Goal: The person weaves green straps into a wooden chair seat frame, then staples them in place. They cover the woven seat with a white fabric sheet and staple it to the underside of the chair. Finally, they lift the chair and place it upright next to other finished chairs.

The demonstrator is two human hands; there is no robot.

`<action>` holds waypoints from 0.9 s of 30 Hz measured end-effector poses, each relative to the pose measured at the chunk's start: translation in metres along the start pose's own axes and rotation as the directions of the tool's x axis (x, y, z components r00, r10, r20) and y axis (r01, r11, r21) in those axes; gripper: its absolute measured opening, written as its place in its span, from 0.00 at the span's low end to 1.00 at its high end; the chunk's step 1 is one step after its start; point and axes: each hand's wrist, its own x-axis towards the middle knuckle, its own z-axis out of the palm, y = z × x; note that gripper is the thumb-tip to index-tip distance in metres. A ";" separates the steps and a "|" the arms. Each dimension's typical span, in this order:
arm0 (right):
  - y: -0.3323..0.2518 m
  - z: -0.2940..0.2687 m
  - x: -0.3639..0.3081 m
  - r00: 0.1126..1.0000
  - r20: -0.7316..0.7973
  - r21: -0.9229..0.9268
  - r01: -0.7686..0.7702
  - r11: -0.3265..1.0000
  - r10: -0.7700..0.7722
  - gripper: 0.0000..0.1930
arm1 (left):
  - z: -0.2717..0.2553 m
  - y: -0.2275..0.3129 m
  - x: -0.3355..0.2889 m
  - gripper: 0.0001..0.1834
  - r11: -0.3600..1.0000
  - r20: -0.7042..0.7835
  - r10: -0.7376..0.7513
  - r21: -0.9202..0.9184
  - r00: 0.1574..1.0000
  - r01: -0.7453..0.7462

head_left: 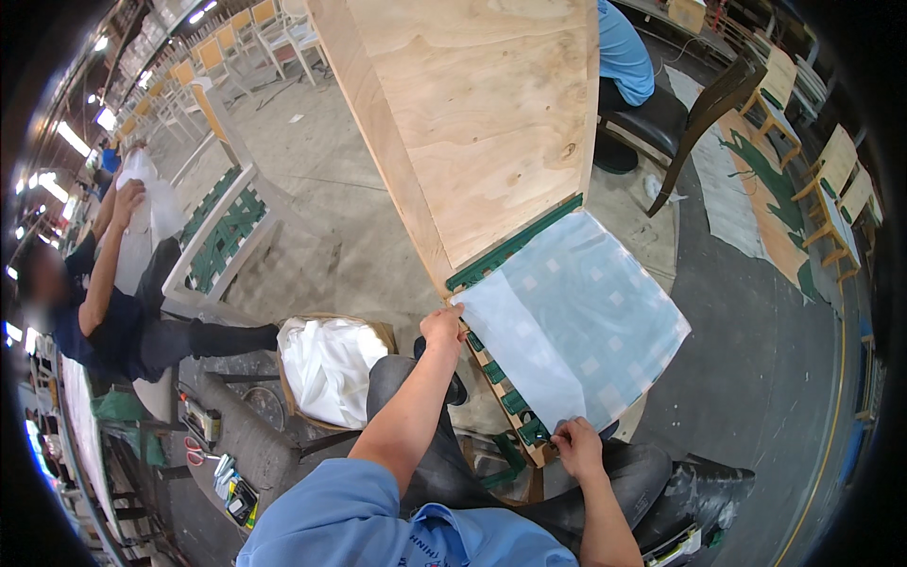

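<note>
Cloth [576, 317] on seat [503, 386] (panel [491, 104] behind)

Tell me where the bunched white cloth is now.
In the head view, the bunched white cloth sits left of centre, in a brown box beside the person's left knee.

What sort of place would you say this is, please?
Probably a furniture workshop for upholstering chairs: a thin white sheet lies over a wooden frame edged with green webbing, rows of chairs stand at upper left, and scissors lie at lower left.
</note>
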 end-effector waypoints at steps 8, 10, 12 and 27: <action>-0.001 -0.001 0.001 1.000 -0.005 0.010 -0.025 1.000 0.025 0.06 | 0.001 -0.007 0.012 0.08 0.993 0.010 0.116 0.000 0.993 -0.116; -0.003 -0.002 0.001 1.000 -0.006 0.009 -0.022 1.000 0.022 0.06 | -0.002 -0.008 0.014 0.07 0.989 0.022 0.143 0.025 0.989 -0.144; -0.004 -0.002 0.001 1.000 -0.006 -0.008 -0.021 1.000 0.021 0.06 | -0.003 -0.008 0.015 0.07 0.986 0.045 0.159 0.048 0.986 -0.162; -0.005 0.001 0.003 1.000 0.002 -0.039 -0.004 0.999 0.004 0.07 | 0.004 -0.007 0.018 0.11 0.973 0.019 0.193 0.122 0.981 -0.194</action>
